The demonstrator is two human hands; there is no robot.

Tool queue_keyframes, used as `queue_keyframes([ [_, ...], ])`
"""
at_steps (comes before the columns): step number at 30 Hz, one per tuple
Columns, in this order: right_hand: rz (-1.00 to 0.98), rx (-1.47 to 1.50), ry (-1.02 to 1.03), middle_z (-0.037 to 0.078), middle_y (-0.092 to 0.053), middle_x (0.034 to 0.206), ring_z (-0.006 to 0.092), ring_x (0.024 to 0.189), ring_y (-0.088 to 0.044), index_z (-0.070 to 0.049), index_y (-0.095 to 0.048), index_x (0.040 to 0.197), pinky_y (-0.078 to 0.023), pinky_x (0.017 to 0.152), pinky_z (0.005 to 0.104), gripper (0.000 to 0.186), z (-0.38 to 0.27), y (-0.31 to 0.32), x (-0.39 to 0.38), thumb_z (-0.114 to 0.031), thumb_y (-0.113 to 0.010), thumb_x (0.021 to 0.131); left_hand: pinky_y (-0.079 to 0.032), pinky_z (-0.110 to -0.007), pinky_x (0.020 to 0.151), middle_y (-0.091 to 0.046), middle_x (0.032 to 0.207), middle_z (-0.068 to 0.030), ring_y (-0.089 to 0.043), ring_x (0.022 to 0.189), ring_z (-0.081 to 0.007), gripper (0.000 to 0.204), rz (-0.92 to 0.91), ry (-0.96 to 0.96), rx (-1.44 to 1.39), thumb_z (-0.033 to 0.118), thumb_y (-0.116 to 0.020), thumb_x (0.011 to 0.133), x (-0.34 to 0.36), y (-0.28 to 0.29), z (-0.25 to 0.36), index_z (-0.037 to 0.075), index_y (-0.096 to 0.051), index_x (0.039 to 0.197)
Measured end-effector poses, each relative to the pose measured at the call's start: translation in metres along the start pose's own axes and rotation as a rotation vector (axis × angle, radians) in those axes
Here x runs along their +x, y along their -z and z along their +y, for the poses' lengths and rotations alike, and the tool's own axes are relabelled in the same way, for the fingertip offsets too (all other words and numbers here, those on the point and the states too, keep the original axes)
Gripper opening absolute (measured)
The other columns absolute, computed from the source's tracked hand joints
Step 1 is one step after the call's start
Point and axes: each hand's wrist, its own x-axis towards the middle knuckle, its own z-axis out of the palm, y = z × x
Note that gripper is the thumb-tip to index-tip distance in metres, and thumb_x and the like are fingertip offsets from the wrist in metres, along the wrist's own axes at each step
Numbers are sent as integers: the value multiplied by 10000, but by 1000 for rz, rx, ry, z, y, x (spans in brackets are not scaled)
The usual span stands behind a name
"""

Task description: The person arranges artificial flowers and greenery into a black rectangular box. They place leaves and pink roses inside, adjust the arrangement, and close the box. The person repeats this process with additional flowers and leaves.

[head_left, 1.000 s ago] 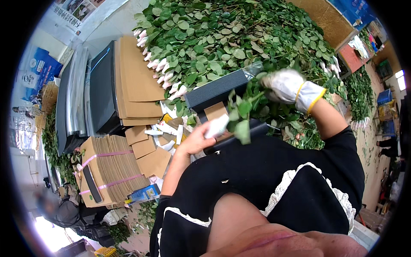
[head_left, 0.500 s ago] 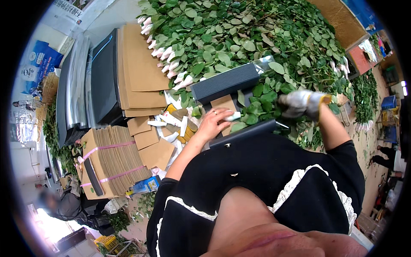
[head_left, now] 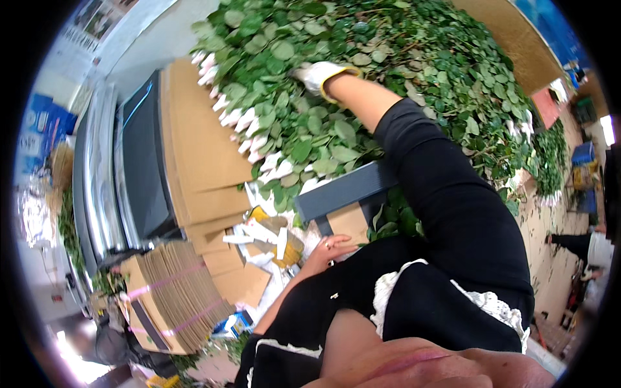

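My right hand (head_left: 317,76), in a white glove with a yellow cuff, reaches across to the far part of a big pile of leafy flower stems (head_left: 336,132). Its fingertips are blurred among the leaves, so I cannot make out whether they grip a stem. Pale pink-white wrapped flower heads (head_left: 240,121) line the pile's left side. My bare left hand (head_left: 328,251) lies low by a dark trough (head_left: 346,189), fingers stretched beside a brown cardboard piece (head_left: 348,222). Green leaves (head_left: 393,218) sit in the trough, partly covered by my right arm and shirt.
On the left stand brown cardboard sheets (head_left: 200,149), dark sheets (head_left: 145,168) and a strapped cardboard stack (head_left: 171,291). A yellow-grey glove (head_left: 284,249) lies among white wrappers (head_left: 255,233). A wooden board (head_left: 511,42) edges the pile at the far right.
My right hand has swung from the trough's right end to the far left part of the pile. My left hand stays near the trough; the white wrapped tip beside it no longer shows.
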Motion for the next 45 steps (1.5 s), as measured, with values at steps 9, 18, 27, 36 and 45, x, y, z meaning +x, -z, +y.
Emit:
queue_keyframes([
  [9,227,-157,94,116,-687,1035,311,923,-682,-116,-620,1060,-548,736,448,224,-48,100,-72,-143,-492,877,-456,-328,856,-631,1125,-86,-552,956,-237,493,168,7,93,57,-742,692,3,-2,26,120,-675,1176],
  [18,589,-455,379,43,-601,662,198,600,-636,-100,-601,908,-519,479,347,113,-100,156,-124,-136,-513,848,-422,-357,929,-686,1039,-33,-569,1015,-233,369,111,7,183,-1,-685,710,3,5,35,100,-689,1065],
  [27,45,-214,129,113,-608,657,270,605,-635,-97,-621,776,-503,562,407,76,-81,227,-315,-164,-640,805,-448,-365,927,-656,1140,-72,-539,1053,-257,390,138,46,195,32,-694,711,-9,-2,30,135,-719,1087],
  [36,-598,14,237,160,-671,842,356,785,-668,-52,-593,919,-537,706,446,163,-80,82,-359,-159,-596,796,-413,-422,1021,-410,1434,-128,-419,1283,-337,401,154,4,305,77,-746,686,-4,1,39,214,-726,1062],
  [45,-7,29,-4,190,-665,1102,328,930,-666,-99,-588,1247,-531,808,399,335,-22,86,-67,-150,-454,944,-446,-407,988,-571,1297,-105,-554,1159,-328,647,203,-24,111,19,-755,691,2,0,28,95,-540,1296],
])
